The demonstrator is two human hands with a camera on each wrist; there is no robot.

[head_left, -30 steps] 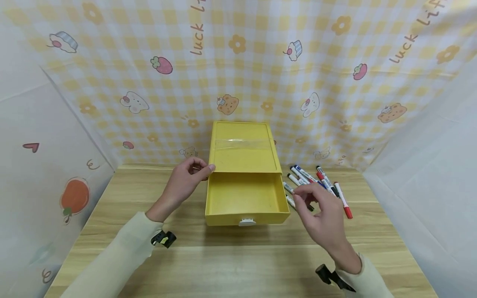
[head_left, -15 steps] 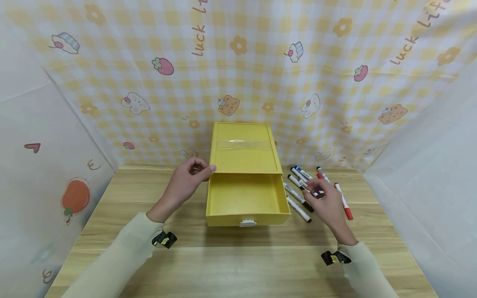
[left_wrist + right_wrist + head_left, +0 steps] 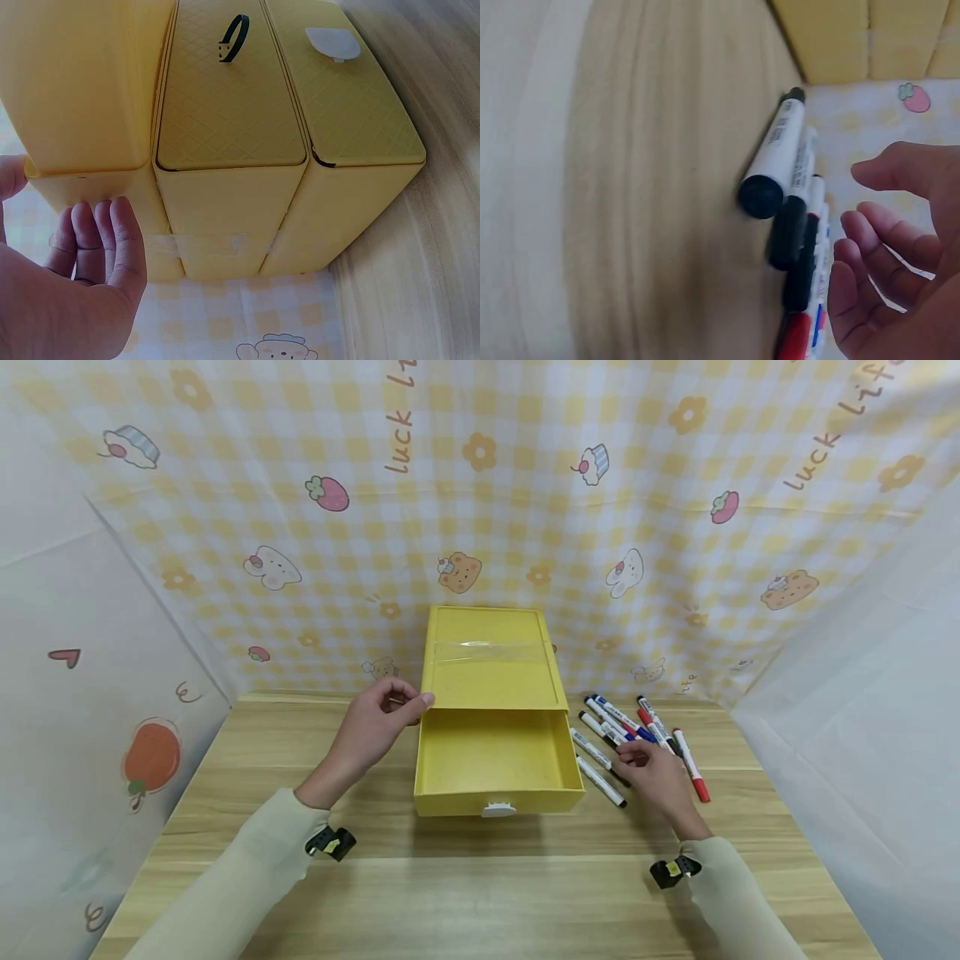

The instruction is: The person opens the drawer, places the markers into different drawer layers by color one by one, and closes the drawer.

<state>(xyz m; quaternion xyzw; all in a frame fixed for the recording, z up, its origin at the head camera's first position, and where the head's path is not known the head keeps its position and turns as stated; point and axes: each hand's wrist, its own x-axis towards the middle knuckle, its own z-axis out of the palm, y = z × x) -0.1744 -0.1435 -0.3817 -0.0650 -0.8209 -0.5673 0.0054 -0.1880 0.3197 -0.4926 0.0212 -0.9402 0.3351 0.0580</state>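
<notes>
A yellow drawer cabinet (image 3: 487, 681) stands at the back of the table, its top drawer (image 3: 450, 804) pulled out with nothing visible inside. My left hand (image 3: 367, 731) holds the cabinet's left front upper corner; in the left wrist view its fingers (image 3: 124, 240) lie against the side wall and the thumb is at the top edge. To the right of the cabinet lies a loose pile of whiteboard markers (image 3: 600, 781) with black, blue and red caps. Over the near side of that pile is my right hand (image 3: 658, 777), thumb and fingers parted around nothing in the right wrist view.
Two closed drawers lie below the open one, the middle with a dark loop handle (image 3: 236, 39), the lowest with a white pull (image 3: 334, 43). A checked curtain (image 3: 510, 485) hangs behind the wooden table (image 3: 487, 902). White cloth flanks both sides.
My right hand has moved from beside the open drawer's right front to the markers, then slightly toward me above them. The left hand has kept its place on the cabinet.
</notes>
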